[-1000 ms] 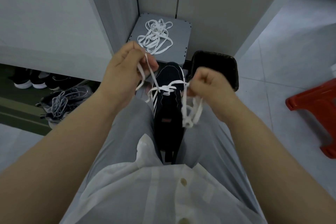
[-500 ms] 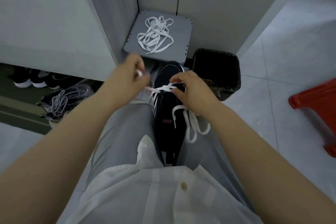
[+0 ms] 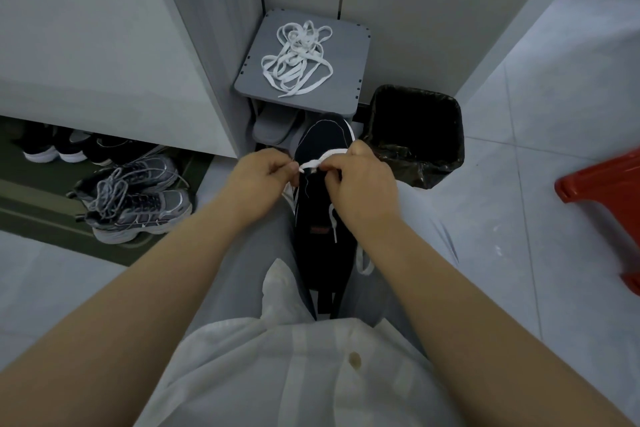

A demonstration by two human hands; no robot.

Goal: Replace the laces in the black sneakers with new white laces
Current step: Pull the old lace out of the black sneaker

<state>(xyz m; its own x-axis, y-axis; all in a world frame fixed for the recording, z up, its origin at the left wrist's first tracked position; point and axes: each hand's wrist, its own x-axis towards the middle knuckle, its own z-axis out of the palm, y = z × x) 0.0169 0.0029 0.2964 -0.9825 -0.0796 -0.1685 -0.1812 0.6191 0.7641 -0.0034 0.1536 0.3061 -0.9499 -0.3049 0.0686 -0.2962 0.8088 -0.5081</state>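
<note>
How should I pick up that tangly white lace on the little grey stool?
Probably pinch the loose end poking out at the pile's near edge, coming down from above. The white lace lies flat and tangled on the grey stool, so an end should pull free easiest.

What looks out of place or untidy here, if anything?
A tangled heap of white laces lies loose on the grey stool, and the grey sneakers at the left sit crowded together with their laces loose. Nothing looks spilled or damaged.

Floor (image 3: pixel 519 167): pale grey tiles, dim light.
Walls: grey cabinet panels (image 3: pixel 86 28), open gap below.
Furniture: small grey stool (image 3: pixel 349 45) in the corner; black bin (image 3: pixel 459 135) just beside it; red stool (image 3: pixel 606 184) at the right.
</note>
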